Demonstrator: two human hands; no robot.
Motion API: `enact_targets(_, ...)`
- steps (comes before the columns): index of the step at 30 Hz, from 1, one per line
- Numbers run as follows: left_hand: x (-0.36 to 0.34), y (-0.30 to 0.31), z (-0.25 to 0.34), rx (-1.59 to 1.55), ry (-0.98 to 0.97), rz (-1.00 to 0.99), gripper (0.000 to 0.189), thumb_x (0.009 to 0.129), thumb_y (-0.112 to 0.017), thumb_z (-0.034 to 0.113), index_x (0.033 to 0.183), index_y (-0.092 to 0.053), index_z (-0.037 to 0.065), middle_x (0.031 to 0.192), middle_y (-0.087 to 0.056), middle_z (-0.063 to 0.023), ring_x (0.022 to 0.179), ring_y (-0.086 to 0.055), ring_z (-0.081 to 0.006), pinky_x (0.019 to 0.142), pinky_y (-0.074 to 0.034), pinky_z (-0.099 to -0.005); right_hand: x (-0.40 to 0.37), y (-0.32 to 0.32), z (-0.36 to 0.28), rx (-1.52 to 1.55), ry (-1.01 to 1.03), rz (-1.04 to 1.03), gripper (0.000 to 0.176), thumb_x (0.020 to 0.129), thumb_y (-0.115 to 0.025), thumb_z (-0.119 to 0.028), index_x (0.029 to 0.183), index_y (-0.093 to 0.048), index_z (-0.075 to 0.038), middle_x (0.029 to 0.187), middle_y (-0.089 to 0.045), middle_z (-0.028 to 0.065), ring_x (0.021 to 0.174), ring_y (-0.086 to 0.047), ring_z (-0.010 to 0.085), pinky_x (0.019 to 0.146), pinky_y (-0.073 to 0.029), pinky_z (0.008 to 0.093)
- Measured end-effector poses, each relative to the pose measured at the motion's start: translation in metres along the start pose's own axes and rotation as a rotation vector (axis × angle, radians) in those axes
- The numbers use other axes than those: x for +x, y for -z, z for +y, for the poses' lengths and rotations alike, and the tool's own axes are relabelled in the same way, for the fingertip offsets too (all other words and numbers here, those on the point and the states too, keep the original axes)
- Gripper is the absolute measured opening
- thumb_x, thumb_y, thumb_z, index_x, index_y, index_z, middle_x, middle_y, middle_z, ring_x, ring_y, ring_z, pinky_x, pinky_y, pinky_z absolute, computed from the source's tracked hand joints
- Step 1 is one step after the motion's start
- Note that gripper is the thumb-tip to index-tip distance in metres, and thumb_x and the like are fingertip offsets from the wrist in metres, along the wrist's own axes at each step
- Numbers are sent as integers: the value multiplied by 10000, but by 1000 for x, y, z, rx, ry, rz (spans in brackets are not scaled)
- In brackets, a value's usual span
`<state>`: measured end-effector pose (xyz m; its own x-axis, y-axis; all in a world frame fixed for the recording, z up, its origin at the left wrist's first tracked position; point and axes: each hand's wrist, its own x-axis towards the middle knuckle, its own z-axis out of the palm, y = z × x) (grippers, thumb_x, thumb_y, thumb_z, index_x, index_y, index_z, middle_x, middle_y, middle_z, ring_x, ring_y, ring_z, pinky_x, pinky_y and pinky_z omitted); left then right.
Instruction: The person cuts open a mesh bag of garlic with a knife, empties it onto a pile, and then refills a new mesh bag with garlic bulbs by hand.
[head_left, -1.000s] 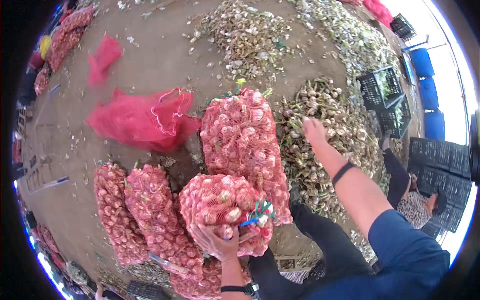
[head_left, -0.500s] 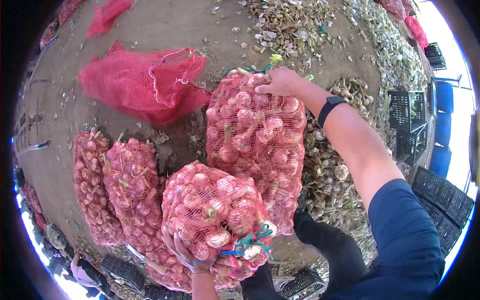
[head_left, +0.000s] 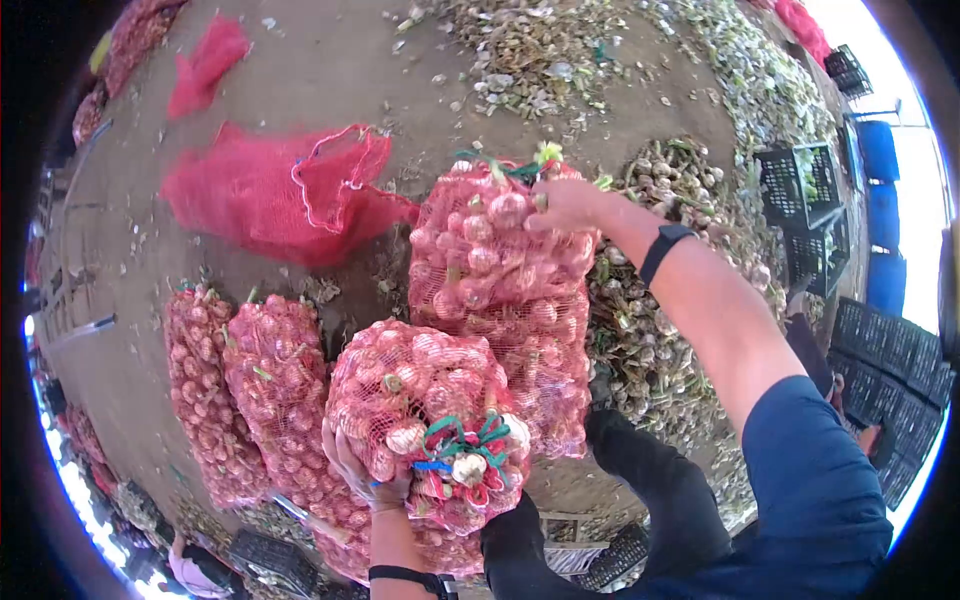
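Observation:
My right hand is closed on the top right corner of a tall red mesh sack full of garlic bulbs, beside its green tie. Nearer to me, my left hand lies spread against the lower left side of a second full sack. That sack's tied end, with green and blue strings, points toward me, and its body touches the tall one. The fingertips of my right hand are partly hidden in the mesh.
More full sacks stand at the left. An empty-looking red mesh bag lies on the dirt floor. Loose garlic is heaped at the right, near black crates. Other people are partly visible at the lower left and right.
The tall sack's top has sagged slightly toward me, with my right hand still on it. The near sack's tied end has turned left and upward, and my left forearm shows more.

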<state>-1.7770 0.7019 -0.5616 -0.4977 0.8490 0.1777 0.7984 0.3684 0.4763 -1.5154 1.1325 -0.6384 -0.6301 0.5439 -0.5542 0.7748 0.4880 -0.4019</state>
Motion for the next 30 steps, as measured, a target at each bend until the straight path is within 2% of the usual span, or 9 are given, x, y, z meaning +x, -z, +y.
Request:
enact_targets(3,2,4,-3,-8,-69,-8,907,795,-573,700,1405,-377,58,1421,-394,-268,1276,-420,-471,1028,-355,-586,-77,3,-23,-28,-195,-106,579,823,-594,-445,1250,-517,-61,983,-656,223,987,-628,387,901,-491,500)
enact_targets(9,23,-15,-17,21,-138,6,771,812,-666,484,1410,-399,77,1401,-433,-227,1261,-449,-422,1036,-368,-544,-305,-67,-45,157,-213,447,334,773,-615,-216,1072,-561,-77,899,-606,206,843,-598,383,796,-450,504)
enact_targets(14,22,-32,23,230,-46,-36,791,787,-690,420,1438,-366,107,1427,-424,-198,1298,-422,-389,1055,-336,-545,-488,-118,-60,91,-449,360,411,783,-641,-260,1142,-558,-77,926,-611,197,885,-593,386,773,-489,455)
enact_targets(17,10,-60,53,185,-123,-25,819,758,-722,414,1437,-374,117,1458,-364,-231,1344,-355,-420,1092,-299,-561,-539,-173,-23,338,-842,306,516,798,-659,-249,1253,-538,-35,1053,-647,181,1021,-620,295,818,-516,403)
enact_targets(19,-5,-91,78,208,-166,-30,826,753,-728,414,1438,-374,116,1473,-341,-237,1361,-330,-423,1100,-292,-558,-542,-216,21,1202,-913,661,605,844,-680,-248,1356,-458,-14,1295,-565,191,1204,-549,320,1040,-408,416)
enact_targets(22,-38,-112,103,291,-237,-224,803,792,-703,379,1464,-348,120,1521,-270,-234,1402,-274,-404,1109,-278,-559,-575,-326,34,905,-719,506,647,868,-683,-256,1388,-419,22,1410,-487,188,1280,-497,308,1092,-359,387)
enact_targets(23,-46,-122,105,288,-231,-334,783,808,-691,355,1472,-344,126,1536,-238,-232,1419,-245,-392,1117,-267,-556,-582,-313,2,527,-870,299,661,872,-681,-273,1400,-413,20,1419,-480,195,1310,-471,311,1094,-358,373)
enact_targets(26,-58,-120,97,272,-303,-455,733,833,-675,261,1471,-355,96,1550,-206,-239,1443,-208,-375,1142,-252,-513,-626,-376,-43,972,-955,462,634,877,-661,-324,1374,-446,7,1378,-512,207,1295,-483,325,1080,-367,396)
enact_targets(30,-73,-67,119,38,-163,-588,704,803,-700,206,1397,-402,-27,1478,-317,-280,1396,-282,-420,1143,-268,-465,-678,-393,-99,814,-1112,42,581,853,-631,-396,1288,-537,-21,1229,-603,221,1165,-570,355,983,-441,421)
